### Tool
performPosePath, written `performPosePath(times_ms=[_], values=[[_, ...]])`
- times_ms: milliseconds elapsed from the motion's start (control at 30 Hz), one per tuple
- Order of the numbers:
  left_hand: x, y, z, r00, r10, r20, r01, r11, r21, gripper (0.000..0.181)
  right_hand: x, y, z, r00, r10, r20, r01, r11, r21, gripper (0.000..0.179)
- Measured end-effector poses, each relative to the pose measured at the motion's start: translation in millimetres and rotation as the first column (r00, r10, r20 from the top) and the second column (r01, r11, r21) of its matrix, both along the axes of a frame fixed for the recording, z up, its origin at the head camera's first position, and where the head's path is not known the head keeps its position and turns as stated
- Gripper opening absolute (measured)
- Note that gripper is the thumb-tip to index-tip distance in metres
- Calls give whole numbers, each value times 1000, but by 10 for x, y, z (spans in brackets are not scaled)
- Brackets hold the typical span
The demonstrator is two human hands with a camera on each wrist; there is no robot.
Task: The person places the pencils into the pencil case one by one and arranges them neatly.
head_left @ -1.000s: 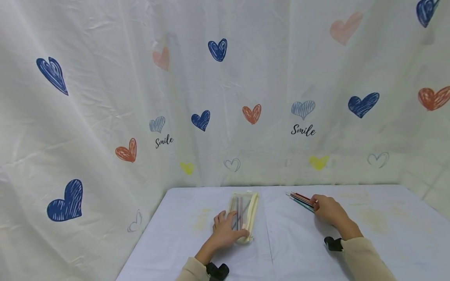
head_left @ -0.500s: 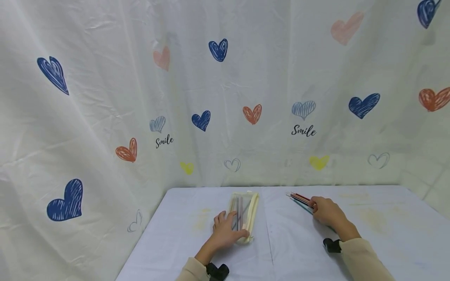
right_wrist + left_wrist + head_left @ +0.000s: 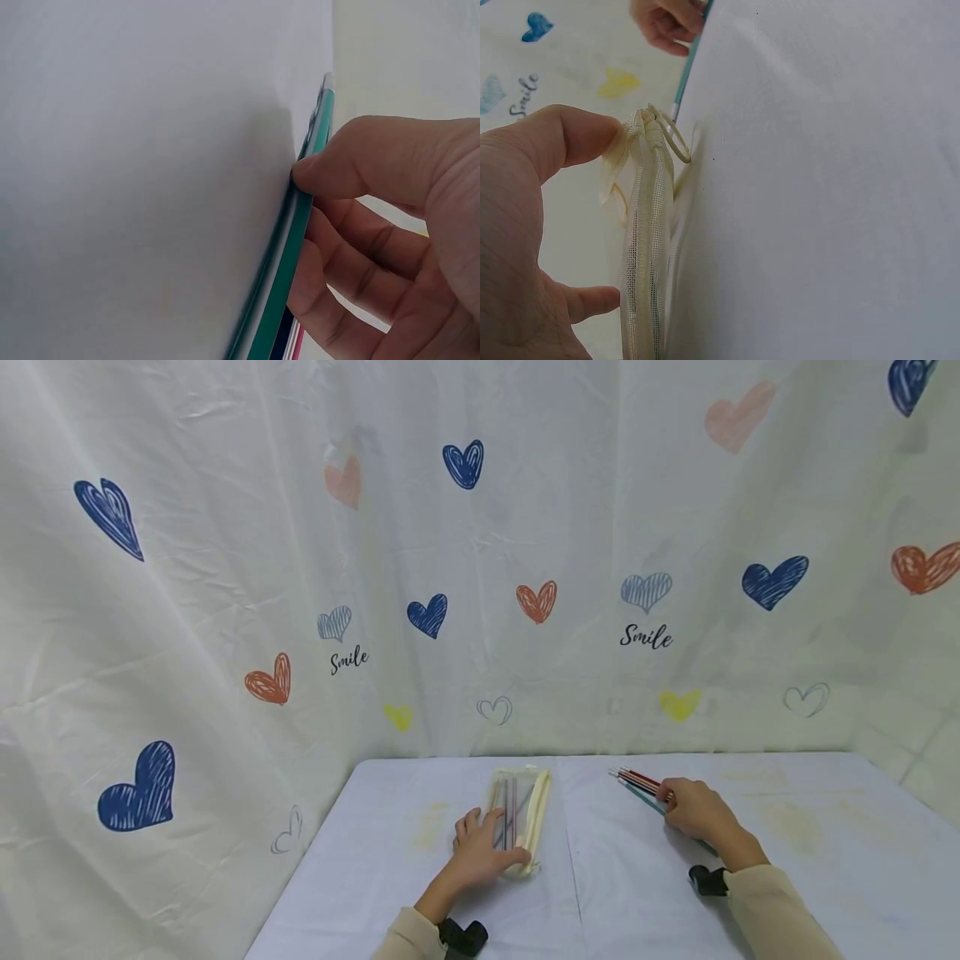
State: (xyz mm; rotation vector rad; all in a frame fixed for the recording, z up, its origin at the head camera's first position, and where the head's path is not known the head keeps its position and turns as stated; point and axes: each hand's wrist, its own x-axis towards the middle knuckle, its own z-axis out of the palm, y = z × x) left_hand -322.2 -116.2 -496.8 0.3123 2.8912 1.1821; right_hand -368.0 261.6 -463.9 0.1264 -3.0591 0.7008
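A cream see-through mesh pencil pouch [image 3: 536,818] lies flat on the table, with several slim pencils [image 3: 510,802] visible through it. My left hand [image 3: 480,852] rests spread over its near part. In the left wrist view, the thumb touches the end of the pouch [image 3: 646,240] by a small cord loop. To the right, my right hand [image 3: 701,814] pinches a bundle of colored pencils [image 3: 636,779], their far ends fanned slightly apart. A teal pencil [image 3: 289,262] lies under the thumb in the right wrist view; dark and pink ones show partly behind the fingers.
A white cloth covers the table [image 3: 615,893], with faint yellowish stains. Behind it hangs a white curtain [image 3: 570,510] printed with hearts and the word Smile. A black strap mount [image 3: 463,937] sits at the left wrist, another [image 3: 707,881] at the right.
My right hand has shifted slightly left along the pencils, and the teal pencil's rear end now shows behind it. The left hand and the pouch have stayed in place.
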Motion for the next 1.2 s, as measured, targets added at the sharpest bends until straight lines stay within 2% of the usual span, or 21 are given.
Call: performPosePath(times_ms=[200,367,533,900,1200], values=[[-14,3,-30,1000,4,-9,-4,1000,-8,93,15,-6,12,1000,2,15,-2,1000,-5,18],[1,8,-10,1000,2,2,-2,1000,-2,92,43,-11,31,1000,24,-2,-24,999,-21,19],[25,10,29,1000,-3,13,2,1000,9,91,46,-8,43,999,45,-21,-46,996,-75,21],[33,0,36,1000,-6,13,6,1000,6,91,-17,18,3,998,51,-43,-58,983,-175,28],[25,2,34,1000,-6,7,6,1000,4,91,2,-38,39,999,47,-5,-46,950,-308,37]])
